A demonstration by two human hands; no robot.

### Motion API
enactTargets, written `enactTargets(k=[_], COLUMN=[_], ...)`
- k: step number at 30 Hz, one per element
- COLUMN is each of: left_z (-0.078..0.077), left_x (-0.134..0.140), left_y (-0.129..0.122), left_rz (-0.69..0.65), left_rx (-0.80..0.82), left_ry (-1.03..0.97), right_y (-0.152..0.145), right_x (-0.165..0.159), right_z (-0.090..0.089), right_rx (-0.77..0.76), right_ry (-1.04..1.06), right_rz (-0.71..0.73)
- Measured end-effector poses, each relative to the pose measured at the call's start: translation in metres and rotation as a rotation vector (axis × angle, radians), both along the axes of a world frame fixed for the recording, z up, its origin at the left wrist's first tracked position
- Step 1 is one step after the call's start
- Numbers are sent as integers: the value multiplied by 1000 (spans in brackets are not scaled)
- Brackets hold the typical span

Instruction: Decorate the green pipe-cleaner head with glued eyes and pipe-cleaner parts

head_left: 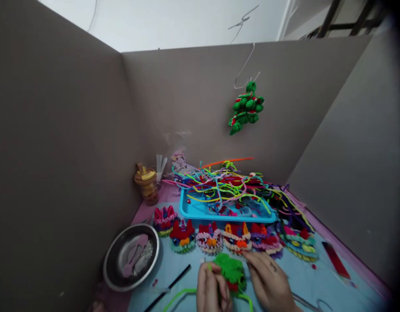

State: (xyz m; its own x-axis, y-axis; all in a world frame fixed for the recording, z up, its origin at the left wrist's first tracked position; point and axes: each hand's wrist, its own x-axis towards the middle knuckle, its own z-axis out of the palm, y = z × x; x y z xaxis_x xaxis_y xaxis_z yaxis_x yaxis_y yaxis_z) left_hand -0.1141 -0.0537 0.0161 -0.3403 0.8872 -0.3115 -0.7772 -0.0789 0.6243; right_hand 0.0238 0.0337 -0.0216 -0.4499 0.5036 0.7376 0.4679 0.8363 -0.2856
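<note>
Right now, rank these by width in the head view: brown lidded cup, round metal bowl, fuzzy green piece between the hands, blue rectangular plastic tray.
1. Tray
2. Bowl
3. Green piece, cup: unsure; similar widths, the piece nearer the camera.

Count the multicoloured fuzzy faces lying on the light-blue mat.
6, in a row before the blue tray: leftmost face, second face, third face, fourth face, fifth face, rightmost face. The handheld green piece isn't counted. Others may be hidden.

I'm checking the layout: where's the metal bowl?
In the head view, the metal bowl sits at lower left, near the gray partition, left of the left hand.
</note>
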Motion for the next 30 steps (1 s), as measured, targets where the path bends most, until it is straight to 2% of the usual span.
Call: enactTargets(k=[5,7,9,10,12,16,18,19,20,21,23,27,28,30], left_z=[6,15,32,43,75,153,176,178,174,163,125,35,18,-6], left_x=[15,19,22,23,25,27,28,29,28,27,22,12,10,10], left_y=[-10,-13,-18,-22,-37,-83,-101,-105,-106,-102,-89,-64,-61,-60], left_rz=[-60,-76,-84,-101,-36,97,119,116,95,68,22,200,242,287], left_rx=[42,60,83,110,177,326,339,354,363,360,304,123,103,97], left_ry=[233,329,461,544,699,1152,1435,1554,1656,1736,1802,1684,1654,1641], right_y=[-4,-4,-4,-5,-7,-14,-19,-22,-25,-28,-35,-45,-48,-52], right_x=[-2,-4,-3,-2,4,22,30,33,36,38,38,31,29,22], right_z=[8,12,15,18,23,37,43,45,46,46,44,36,34,31], right_rx=[-50,-62,-95,-101,-102,-44,-20,-17,-17,-19,-29,-94,-110,-137], right_ry=[46,84,108,128,150,240,264,269,268,262,249,236,226,208], right_rz=[37,33,33,42,47,5,-4,3,18,35,53,95,129,210])
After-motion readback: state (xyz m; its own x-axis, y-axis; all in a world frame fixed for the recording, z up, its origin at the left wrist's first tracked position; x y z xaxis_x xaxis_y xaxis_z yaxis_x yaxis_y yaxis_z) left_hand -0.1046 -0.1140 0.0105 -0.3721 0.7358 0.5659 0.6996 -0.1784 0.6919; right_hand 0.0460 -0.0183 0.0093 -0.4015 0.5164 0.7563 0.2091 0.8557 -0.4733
